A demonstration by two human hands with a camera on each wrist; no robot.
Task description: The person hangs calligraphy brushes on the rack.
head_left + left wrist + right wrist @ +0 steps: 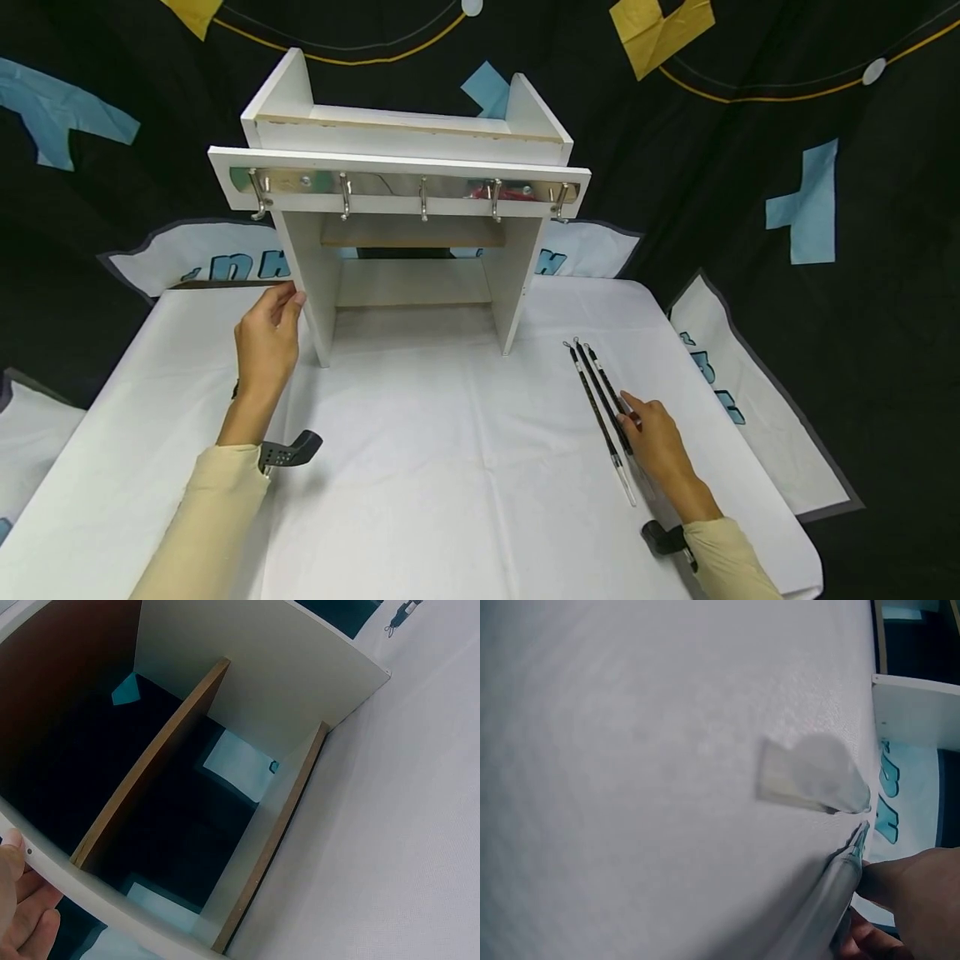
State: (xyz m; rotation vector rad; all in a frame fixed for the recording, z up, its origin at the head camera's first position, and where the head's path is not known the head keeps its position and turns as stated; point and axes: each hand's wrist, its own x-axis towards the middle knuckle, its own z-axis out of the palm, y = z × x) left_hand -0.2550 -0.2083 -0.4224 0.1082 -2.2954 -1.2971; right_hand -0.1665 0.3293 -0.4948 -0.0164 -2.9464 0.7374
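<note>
A white wall shelf unit (412, 283) stands on the white-covered table, with a row of metal hooks (423, 198) along its front rail. My left hand (266, 337) grips the front edge of its left side panel (105, 906), the thumb on one face and the fingers behind. Three thin black rods (602, 392) with small loops at the far end and clear near ends lie side by side to the right. My right hand (656, 437) pinches the rightmost rod (821, 904) between thumb and fingers. Another rod's clear end (810, 776) appears blurred beside it.
The white tablecloth (420, 467) covers the table, whose right edge runs just beyond my right hand. A black curtain (885, 292) with blue and yellow tape pieces hangs behind. White lettered banners (757, 400) show past the table's edges.
</note>
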